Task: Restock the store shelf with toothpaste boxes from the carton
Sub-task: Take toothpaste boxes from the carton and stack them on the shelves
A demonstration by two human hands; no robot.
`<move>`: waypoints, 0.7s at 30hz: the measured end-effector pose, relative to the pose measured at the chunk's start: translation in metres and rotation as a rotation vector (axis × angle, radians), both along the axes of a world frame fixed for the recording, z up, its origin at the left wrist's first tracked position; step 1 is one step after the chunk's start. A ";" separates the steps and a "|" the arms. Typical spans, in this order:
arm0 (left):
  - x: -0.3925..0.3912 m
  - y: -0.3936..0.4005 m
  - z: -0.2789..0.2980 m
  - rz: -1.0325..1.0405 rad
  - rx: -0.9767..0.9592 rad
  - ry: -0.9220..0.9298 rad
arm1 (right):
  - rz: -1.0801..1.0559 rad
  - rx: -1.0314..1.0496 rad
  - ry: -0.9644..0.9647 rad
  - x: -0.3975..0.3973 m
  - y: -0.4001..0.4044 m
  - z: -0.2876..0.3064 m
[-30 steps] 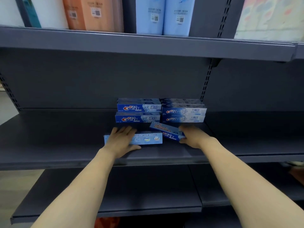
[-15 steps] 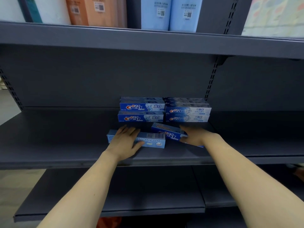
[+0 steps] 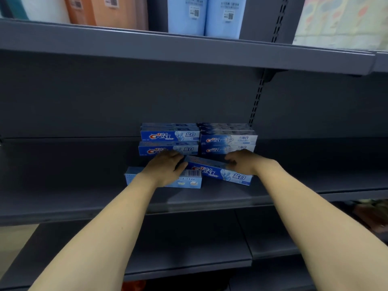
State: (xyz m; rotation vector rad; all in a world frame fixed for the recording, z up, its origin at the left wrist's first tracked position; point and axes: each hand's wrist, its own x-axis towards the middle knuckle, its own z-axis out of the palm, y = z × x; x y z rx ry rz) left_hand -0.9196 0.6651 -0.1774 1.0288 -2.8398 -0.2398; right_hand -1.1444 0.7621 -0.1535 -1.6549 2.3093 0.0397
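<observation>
Dark grey store shelving fills your view, and the middle shelf carries all the toothpaste. At its back, toward twelve o'clock, two stacks of Crest boxes stand side by side and touching: the dark blue stack on the left, the paler stack on the right, each showing two printed fronts. In front of them lie two loose boxes. The tilted box runs from about ten o'clock down to four o'clock, its logo face toward you. Your right hand holds its upper edge near the right end, fingers curled over the top. Your left hand lies on the box's left end with fingers bent over it; whether they actually pinch it you cannot tell from this angle. Under that left wrist sits the pale box, flat on the shelf with its barcode side up, its right end just beside the tilted box. Above, at twelve o'clock, the upper shelf holds blue packs and orange packs.
</observation>
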 end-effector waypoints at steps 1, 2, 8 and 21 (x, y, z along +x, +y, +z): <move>-0.002 0.001 -0.002 -0.013 0.003 0.002 | 0.003 -0.011 -0.015 0.002 -0.001 -0.001; -0.003 0.001 -0.004 -0.022 0.004 0.002 | 0.012 -0.029 -0.028 0.005 -0.003 -0.002; 0.005 -0.011 -0.013 0.010 0.022 0.014 | 0.088 0.021 0.035 0.013 -0.020 -0.010; 0.047 -0.053 -0.003 0.151 -0.125 0.121 | 0.294 -0.209 0.073 0.070 -0.093 -0.013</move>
